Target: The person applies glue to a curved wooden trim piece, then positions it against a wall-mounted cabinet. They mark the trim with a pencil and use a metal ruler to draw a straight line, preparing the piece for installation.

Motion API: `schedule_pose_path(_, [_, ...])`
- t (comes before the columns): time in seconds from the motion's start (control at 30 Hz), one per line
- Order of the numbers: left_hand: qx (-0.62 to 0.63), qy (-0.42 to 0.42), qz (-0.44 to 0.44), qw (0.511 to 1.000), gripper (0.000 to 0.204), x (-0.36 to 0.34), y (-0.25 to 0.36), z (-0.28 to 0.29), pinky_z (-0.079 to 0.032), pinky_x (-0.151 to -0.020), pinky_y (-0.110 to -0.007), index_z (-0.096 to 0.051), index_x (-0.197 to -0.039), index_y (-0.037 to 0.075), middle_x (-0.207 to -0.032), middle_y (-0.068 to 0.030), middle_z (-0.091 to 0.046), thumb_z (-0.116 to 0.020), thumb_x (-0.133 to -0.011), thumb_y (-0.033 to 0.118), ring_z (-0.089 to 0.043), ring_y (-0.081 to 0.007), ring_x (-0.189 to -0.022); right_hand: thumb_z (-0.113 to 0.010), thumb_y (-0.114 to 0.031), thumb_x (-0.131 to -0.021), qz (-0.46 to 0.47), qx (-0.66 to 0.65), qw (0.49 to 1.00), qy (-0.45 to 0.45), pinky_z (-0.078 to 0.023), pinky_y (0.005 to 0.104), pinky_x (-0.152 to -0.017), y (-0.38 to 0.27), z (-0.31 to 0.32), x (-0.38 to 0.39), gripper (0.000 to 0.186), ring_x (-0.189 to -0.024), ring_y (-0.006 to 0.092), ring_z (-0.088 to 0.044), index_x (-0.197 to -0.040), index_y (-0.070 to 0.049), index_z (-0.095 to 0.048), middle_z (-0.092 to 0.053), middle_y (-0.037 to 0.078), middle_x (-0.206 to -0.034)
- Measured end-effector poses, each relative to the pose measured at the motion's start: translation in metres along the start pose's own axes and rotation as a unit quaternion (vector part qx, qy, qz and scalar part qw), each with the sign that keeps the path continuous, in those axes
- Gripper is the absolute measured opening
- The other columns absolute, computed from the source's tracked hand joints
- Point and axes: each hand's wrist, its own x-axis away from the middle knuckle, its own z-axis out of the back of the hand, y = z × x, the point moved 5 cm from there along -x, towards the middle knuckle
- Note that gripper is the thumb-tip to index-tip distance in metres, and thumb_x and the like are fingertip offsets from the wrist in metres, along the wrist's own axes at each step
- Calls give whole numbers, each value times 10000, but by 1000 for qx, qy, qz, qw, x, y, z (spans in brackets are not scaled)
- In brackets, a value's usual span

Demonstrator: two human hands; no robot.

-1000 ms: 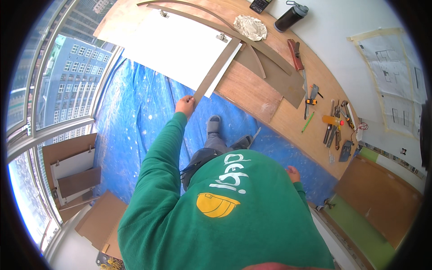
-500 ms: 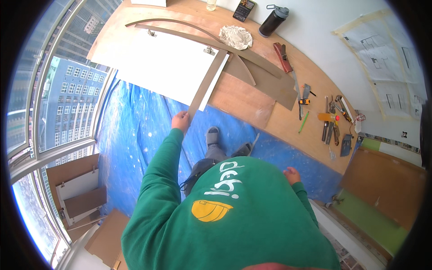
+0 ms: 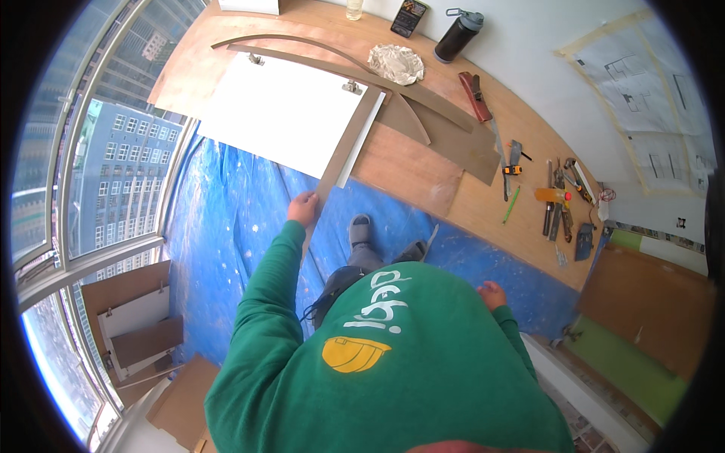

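My left hand grips the near end of a long, flat brown strip, closed around its edge. The strip runs away from me over the right side of a white board, past the worktable's edge. Metal clips sit along the board's far side. Under and beyond the strip's far end lie a wide brown sheet and a thin curved brown strip. My right hand hangs by my right side, partly behind my body, fingers loosely bent and slightly apart, with nothing visible in it.
The wooden worktable holds a crumpled cloth, a dark bottle, a red hand plane, a green pencil and several hand tools. Blue sheeting covers the floor. Boards lean by the windows at left.
My left hand stays on the strip's near end with hardly any movement. The whole view has shifted very slightly; my right hand keeps its place.
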Motion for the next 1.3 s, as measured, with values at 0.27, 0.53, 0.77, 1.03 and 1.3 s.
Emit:
schedule_pose_path(0.27, [157, -186, 51, 969, 348, 33, 50, 11, -559, -800, -320, -694, -1288, 48, -1061, -35, -732, -653, -950, 122, -677, -139, -900, -812, -253, -896, 48, 15, 999, -3, -555, 348, -811, 1, 9, -13, 530, -922, 188, -674, -1320, 15, -642, -731, 108, -1053])
schedule_pose_path(0.53, [231, -290, -80, 925, 386, 95, 186, 24, -531, -927, -321, -674, -1333, 14, -1157, -47, -730, -652, -948, 12, -664, -128, -1047, -792, -243, -909, 62, 53, 996, -21, -550, 345, -804, -43, 10, -6, 500, -901, 183, -666, -1318, 5, -648, -722, 92, -1005])
schedule_pose_path(0.77, [290, -316, -129, 894, 398, 125, 258, 17, -548, -902, -318, -655, -1346, -20, -1154, -59, -714, -688, -950, -4, -652, -135, -1028, -783, -201, -895, 90, 16, 996, -3, -556, 355, -799, -45, 5, -6, 405, -888, 198, -685, -1226, 7, -680, -726, 101, -968])
schedule_pose_path(1.03, [257, -302, -230, 889, 347, 128, 304, -15, -542, -848, -295, -672, -1294, -23, -1021, -18, -659, -702, -949, -30, -628, -121, -962, -743, -305, -920, 106, -9, 994, 24, -511, 402, -626, -59, -8, 19, 315, -644, 223, -645, -847, -4, -682, -657, 85, -686])
schedule_pose_path(1.3, [150, -315, -321, 880, 313, 132, 324, -52, -497, -884, -271, -676, -1282, -4, -1058, -37, -638, -638, -974, -46, -602, -128, -974, -695, -358, -958, 173, 106, 974, 99, -514, 480, -720, -119, -11, 50, 372, -754, 340, -665, -829, -10, -684, -688, 178, -809])
